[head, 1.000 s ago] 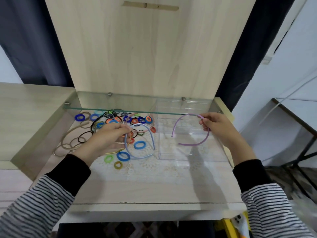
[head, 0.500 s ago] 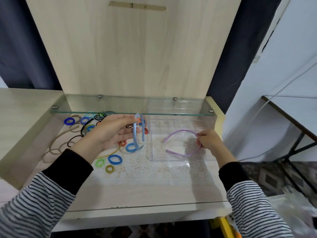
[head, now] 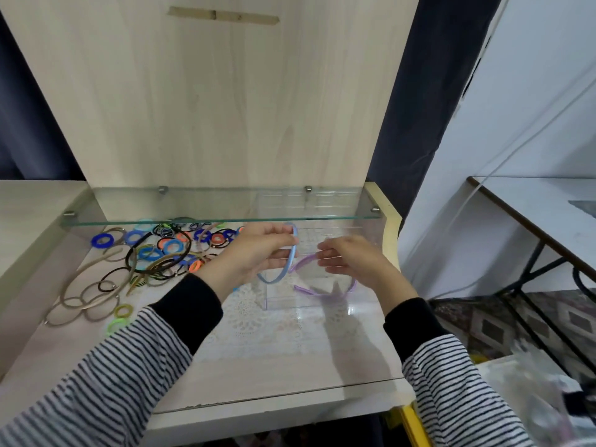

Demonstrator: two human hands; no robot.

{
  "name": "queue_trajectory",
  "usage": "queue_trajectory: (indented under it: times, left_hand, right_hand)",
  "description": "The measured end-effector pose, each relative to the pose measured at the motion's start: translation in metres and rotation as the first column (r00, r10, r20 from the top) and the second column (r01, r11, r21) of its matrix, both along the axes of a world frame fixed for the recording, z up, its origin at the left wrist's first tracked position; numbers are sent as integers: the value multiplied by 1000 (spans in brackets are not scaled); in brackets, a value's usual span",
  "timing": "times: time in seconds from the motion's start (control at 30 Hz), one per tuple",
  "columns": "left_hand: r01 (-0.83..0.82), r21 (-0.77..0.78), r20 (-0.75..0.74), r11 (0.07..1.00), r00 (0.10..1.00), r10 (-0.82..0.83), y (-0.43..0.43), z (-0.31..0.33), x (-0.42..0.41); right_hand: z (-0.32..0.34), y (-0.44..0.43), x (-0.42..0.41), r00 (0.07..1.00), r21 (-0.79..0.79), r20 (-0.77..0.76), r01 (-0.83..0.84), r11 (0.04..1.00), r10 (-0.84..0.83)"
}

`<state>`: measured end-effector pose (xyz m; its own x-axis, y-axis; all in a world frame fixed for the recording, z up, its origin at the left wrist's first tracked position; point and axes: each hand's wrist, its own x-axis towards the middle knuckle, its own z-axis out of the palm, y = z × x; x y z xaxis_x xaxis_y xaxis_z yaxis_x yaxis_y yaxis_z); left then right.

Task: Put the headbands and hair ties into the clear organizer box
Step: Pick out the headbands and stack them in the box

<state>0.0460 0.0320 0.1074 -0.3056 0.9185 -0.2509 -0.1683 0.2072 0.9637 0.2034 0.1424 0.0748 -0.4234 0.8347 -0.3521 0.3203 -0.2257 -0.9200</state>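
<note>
Under glass shelf (head: pixel 225 219), left hand (head: pixel 254 257) gripping blue headband (head: pixel 285 269), right hand (head: pixel 352 258) slack, ties (head: pixel 167 250) beside

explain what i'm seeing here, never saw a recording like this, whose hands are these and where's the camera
There is no machine here. A person wears one camera on the head, looking forward and down at their own hands, so this single picture is their view. The left hand grips a blue headband at the edge of the clear organizer box. The right hand hovers over the box with loose fingers and seems to hold nothing; a purple headband lies inside. To the left on the wooden surface lie colourful hair ties and beige headbands, under a glass shelf.
</note>
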Motion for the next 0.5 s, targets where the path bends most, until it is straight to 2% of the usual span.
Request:
queue_trajectory:
  times: [0.1,0.2,0.5]
  left_hand:
    - [2,-20,-71,1000,997,-3,10,-7,14]
    - [4,-36,-133,999,991,-8,17,-16,24]
    - [8,-9,-273,1000,962,-11,19,-32,33]
  right_hand:
    - [7,-5,-6,984,-130,-161,-98,987,77]
    - [10,-7,-9,963,-150,-252,-135,979,94]
    - [8,-4,-10,975,-76,-212,-84,994,66]
